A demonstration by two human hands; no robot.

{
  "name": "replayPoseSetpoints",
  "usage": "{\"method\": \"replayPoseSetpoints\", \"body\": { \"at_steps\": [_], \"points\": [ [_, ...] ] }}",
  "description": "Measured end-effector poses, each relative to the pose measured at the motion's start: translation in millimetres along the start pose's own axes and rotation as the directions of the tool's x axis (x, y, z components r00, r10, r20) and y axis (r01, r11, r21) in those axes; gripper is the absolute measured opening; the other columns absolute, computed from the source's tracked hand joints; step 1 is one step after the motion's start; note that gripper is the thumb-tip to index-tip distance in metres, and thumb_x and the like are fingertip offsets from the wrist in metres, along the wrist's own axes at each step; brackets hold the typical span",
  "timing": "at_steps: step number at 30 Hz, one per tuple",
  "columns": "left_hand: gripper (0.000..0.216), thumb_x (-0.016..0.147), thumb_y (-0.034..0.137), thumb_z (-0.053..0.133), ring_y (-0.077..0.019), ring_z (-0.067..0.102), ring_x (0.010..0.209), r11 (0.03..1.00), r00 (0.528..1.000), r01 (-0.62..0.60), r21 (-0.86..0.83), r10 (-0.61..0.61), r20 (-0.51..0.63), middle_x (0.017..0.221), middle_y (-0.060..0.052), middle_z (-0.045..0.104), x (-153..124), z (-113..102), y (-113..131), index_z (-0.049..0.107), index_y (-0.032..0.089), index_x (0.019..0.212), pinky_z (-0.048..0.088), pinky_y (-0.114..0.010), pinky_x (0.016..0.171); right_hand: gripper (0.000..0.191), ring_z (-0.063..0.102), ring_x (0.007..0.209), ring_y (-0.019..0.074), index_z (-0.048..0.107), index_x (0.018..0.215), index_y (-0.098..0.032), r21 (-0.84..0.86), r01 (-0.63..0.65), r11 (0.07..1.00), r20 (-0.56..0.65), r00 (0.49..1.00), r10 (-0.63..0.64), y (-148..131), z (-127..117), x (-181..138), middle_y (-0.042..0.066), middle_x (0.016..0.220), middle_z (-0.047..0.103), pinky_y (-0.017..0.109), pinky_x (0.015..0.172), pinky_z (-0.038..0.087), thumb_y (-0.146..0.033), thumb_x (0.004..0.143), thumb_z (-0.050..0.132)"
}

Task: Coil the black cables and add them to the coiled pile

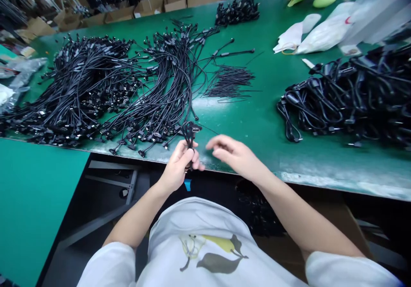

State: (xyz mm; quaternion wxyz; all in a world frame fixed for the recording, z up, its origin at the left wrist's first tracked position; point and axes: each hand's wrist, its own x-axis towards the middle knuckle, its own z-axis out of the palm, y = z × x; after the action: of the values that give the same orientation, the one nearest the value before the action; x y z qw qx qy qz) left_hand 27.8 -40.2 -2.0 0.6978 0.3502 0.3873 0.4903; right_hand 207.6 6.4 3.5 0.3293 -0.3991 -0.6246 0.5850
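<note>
Holding a folded black cable [189, 138] over the near edge of the worktop [263, 124], my left hand [181, 162] has its fingers closed around the lower part of the bundle, thumb pressed on top. The cable's upper end, with a plug [195, 129] on it, sticks out beyond the hand toward the far side. My right hand [233, 152] is just beside it, apart from the cable, fingers bent and a narrow gap between them and the thumb; I see nothing gripped there. A thin dark strand [211, 130] runs close to those fingertips, but I cannot tell from this view whether it touches them.

Beyond the hands I see a spread of loose cables [170, 81] in the middle and, to its left, a bigger cable heap [83, 73]. Right of the middle spread lies a small pile of thin black ties [229, 82]. Well over to the right is a large pile of coiled cables [346, 94], with white wrapping [327, 34] behind it, and a smaller black stack [237, 9] lies near the far edge. Cardboard boxes [149, 6] stand behind the worktop.
</note>
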Motion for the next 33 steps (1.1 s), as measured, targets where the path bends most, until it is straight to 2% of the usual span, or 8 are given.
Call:
{"method": "replayPoseSetpoints", "body": {
  "at_steps": [5,11,17,22,26,28,30,33],
  "points": [
    [0.043,0.082,0.050,0.065,-0.0017,0.026,0.041,0.967,0.967,0.244,0.069,-0.248,0.051,0.062,0.010,0.038,1,21,-16,0.050,0.022,0.112,0.018,-0.012,0.037,0.037,0.060,0.069,0.0112,0.058,0.100,-0.018,0.248,0.096,0.964,-0.154,0.986,-0.058,-7,11,9,0.002,0.083,0.062,0.021,0.058,0.047,-0.052,0.084,0.061],
    [0.050,0.078,0.066,0.061,-0.0022,0.019,0.037,0.878,0.876,0.476,0.038,-0.478,0.065,0.053,0.011,0.036,2,37,-25,0.049,0.020,0.092,0.013,-0.015,0.034,0.028,0.043,0.041,0.0044,0.053,0.077,-0.017,0.488,0.118,0.865,-0.322,0.945,0.053,4,20,12,-0.007,0.056,0.047,0.016,0.038,0.032,-0.043,0.084,0.062],
    [0.053,0.079,0.066,0.061,-0.0026,0.028,0.050,0.900,0.888,0.434,0.029,-0.433,0.151,0.066,0.006,0.036,9,49,-34,0.052,0.015,0.090,0.024,-0.014,0.045,0.024,0.043,0.045,0.0029,0.054,0.091,-0.019,0.690,0.130,0.712,-0.272,0.958,0.089,8,1,7,-0.007,0.066,0.048,0.016,0.044,0.035,-0.039,0.084,0.066],
    [0.054,0.079,0.071,0.055,-0.0029,0.013,0.043,0.918,0.933,0.352,0.185,-0.361,0.016,0.055,0.011,0.019,21,52,-47,0.043,0.019,0.074,0.012,-0.016,0.040,0.050,0.062,0.084,0.0108,0.053,0.117,-0.021,0.582,0.144,0.801,-0.263,0.965,0.017,22,1,-14,0.004,0.103,0.063,0.026,0.080,0.050,-0.049,0.079,0.071],
    [0.051,0.082,0.067,0.054,-0.0089,0.049,0.055,0.915,0.923,0.323,0.244,-0.361,0.135,0.067,0.001,0.053,25,50,-46,0.058,0.017,0.089,0.043,-0.021,0.052,0.044,0.056,0.058,0.0093,0.060,0.093,-0.014,0.294,-0.005,0.956,-0.143,0.989,0.049,25,-28,-34,0.005,0.080,0.066,0.025,0.059,0.048,-0.055,0.093,0.047],
    [0.053,0.086,0.064,0.052,-0.0171,0.063,0.086,0.924,0.915,0.279,0.263,-0.338,0.218,0.099,-0.009,0.065,25,45,-42,0.061,0.018,0.112,0.052,-0.031,0.079,0.045,0.058,0.057,0.0105,0.058,0.087,-0.015,0.047,0.003,0.999,-0.362,0.932,0.014,8,-75,-45,0.005,0.071,0.066,0.026,0.059,0.048,-0.055,0.096,0.040],
    [0.053,0.089,0.059,0.051,-0.0217,0.061,0.105,0.915,0.905,0.232,0.330,-0.327,0.272,0.118,-0.013,0.063,23,39,-37,0.058,0.021,0.125,0.048,-0.036,0.093,0.047,0.058,0.052,0.0099,0.058,0.086,-0.016,-0.341,-0.120,0.933,-0.682,0.714,-0.157,-21,-139,-56,0.006,0.064,0.063,0.025,0.056,0.045,-0.055,0.098,0.034],
    [0.048,0.089,0.053,0.054,-0.0230,0.062,0.103,0.877,0.897,0.205,0.434,-0.346,0.277,0.113,-0.013,0.066,19,30,-28,0.062,0.018,0.121,0.049,-0.037,0.090,0.045,0.065,0.075,0.0162,0.063,0.089,-0.011,-0.633,-0.313,0.708,-0.748,0.482,-0.455,-60,-230,-57,0.023,0.094,0.067,0.033,0.061,0.039,-0.055,0.090,0.051]
  ]
}}
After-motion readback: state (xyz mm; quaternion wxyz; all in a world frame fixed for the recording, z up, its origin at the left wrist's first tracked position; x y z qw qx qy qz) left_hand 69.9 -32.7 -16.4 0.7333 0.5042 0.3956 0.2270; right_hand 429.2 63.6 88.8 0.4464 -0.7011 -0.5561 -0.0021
